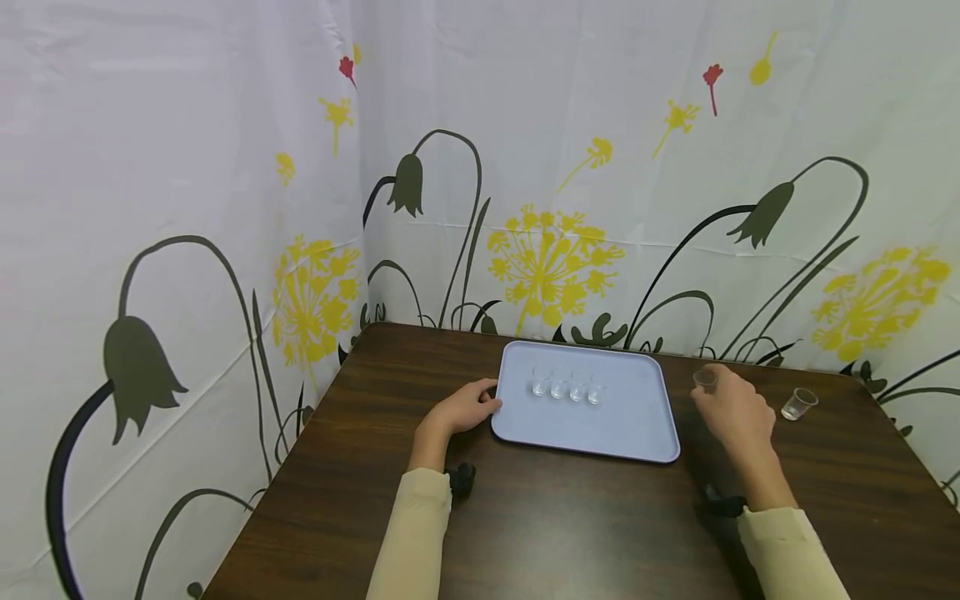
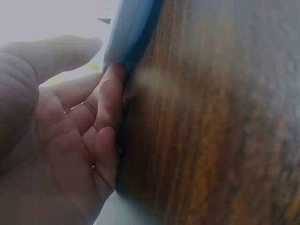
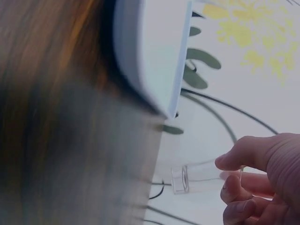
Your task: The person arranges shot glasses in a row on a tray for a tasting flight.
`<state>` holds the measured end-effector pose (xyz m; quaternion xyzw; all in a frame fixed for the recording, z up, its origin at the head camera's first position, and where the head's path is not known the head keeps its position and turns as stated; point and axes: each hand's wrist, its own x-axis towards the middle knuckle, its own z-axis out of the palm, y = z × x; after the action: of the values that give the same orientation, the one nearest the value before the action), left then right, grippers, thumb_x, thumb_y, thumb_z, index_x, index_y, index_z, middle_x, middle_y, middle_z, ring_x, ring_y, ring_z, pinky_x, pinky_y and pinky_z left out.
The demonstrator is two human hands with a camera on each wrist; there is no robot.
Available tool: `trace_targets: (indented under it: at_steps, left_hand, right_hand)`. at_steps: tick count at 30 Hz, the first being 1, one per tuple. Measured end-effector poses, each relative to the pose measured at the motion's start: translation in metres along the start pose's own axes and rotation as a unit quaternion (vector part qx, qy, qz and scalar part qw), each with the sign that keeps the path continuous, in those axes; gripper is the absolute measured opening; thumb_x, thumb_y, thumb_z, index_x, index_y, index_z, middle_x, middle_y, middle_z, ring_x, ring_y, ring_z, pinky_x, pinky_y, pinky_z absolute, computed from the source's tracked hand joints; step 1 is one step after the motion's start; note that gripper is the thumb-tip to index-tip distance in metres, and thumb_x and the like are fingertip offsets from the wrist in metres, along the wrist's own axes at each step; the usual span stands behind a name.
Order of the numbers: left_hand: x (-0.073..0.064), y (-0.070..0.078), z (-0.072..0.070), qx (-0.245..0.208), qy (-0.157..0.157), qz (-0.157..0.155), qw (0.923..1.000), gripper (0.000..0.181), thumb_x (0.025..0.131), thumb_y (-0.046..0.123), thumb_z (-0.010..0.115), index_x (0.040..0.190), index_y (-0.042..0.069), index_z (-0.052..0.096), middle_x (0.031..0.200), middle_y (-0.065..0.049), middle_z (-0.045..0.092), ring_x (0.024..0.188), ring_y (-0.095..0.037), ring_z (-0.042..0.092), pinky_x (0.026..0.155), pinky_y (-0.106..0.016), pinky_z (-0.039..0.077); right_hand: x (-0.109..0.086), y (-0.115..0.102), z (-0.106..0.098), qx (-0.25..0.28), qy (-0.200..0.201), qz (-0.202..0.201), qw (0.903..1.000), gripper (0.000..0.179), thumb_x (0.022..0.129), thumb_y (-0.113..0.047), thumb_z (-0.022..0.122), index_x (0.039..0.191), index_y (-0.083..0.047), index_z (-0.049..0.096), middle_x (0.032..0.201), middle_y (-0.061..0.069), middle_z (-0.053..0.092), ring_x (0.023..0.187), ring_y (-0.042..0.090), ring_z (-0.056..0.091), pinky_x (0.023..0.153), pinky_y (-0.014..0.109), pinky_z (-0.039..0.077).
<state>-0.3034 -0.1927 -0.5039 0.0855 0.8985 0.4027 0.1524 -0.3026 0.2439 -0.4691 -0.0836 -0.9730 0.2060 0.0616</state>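
My right hand (image 1: 738, 408) pinches a small clear cup (image 1: 705, 379) near its rim, just above the table and right of the tray. In the right wrist view, the cup (image 3: 180, 180) has its base pointing towards the table, with thumb and fingers at the upper end. A pale blue-lilac tray (image 1: 630, 421) lies flat on the table. Several small clear cups (image 1: 558, 388) stand in a row on it. At the tray's left edge is my left hand (image 1: 459, 408), fingertips touching the rim, fingers loosely bent. The thumb stands apart from the fingers in the left wrist view.
One more clear cup (image 1: 799, 403) is on the table to the right of my right hand, apparently tilted. The dark wooden table (image 1: 570, 525) ends at a white flower-patterned curtain (image 1: 465, 75) behind and to the left.
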Motion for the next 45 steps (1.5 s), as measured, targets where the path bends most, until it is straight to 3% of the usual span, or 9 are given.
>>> trace_targets:
  at_steps: [5,13,20,34,45]
  left_hand:
    - [0.0,0.001,-0.001,0.0,-0.002,-0.003,1.0,0.055,0.111,0.025,0.058,0.161,0.003,0.047,0.1,-0.005,0.057,0.079,-0.016,0.048,0.071,-0.029,0.04]
    - [0.0,0.001,-0.002,-0.001,-0.003,-0.003,1.0,0.056,0.111,0.026,0.057,0.161,0.003,0.046,0.101,-0.006,0.057,0.08,-0.016,0.049,0.072,-0.03,0.04]
    - [0.0,-0.002,-0.003,0.005,-0.014,0.0,0.9999,0.057,0.112,0.03,0.056,0.162,0.004,0.045,0.108,-0.007,0.059,0.088,-0.017,0.052,0.077,-0.031,0.042]
    - [0.001,-0.002,-0.006,0.013,-0.029,0.017,0.9994,0.062,0.107,0.018,0.063,0.162,0.0,0.043,0.103,-0.006,0.06,0.078,-0.015,0.048,0.073,-0.029,0.04]
    - [0.003,-0.002,-0.006,0.006,-0.031,0.014,0.9994,0.062,0.107,0.018,0.064,0.162,0.0,0.043,0.102,-0.005,0.059,0.076,-0.015,0.047,0.071,-0.028,0.039]
  right_hand:
    - [-0.003,-0.01,0.001,0.012,-0.003,-0.016,0.9998,0.05,0.1,-0.03,0.061,0.144,-0.005,0.062,0.125,0.026,0.074,0.088,0.046,0.07,0.066,0.057,0.049]
    - [-0.007,-0.029,0.011,0.032,-0.003,-0.039,0.9987,0.047,0.101,-0.033,0.06,0.141,-0.009,0.065,0.104,0.016,0.075,0.072,0.028,0.06,0.057,0.042,0.042]
    - [-0.007,-0.044,0.023,0.039,-0.018,-0.068,0.9967,0.051,0.101,-0.032,0.06,0.146,-0.009,0.063,0.107,0.015,0.075,0.075,0.025,0.061,0.059,0.039,0.042]
    - [-0.01,-0.071,0.041,0.023,-0.045,-0.104,0.9933,0.045,0.099,-0.033,0.062,0.141,-0.016,0.067,0.104,0.009,0.078,0.075,0.024,0.065,0.061,0.044,0.047]
    - [-0.011,-0.078,0.049,0.02,-0.058,-0.109,0.9921,0.043,0.099,-0.032,0.065,0.138,-0.016,0.068,0.107,0.01,0.078,0.077,0.026,0.067,0.062,0.045,0.049]
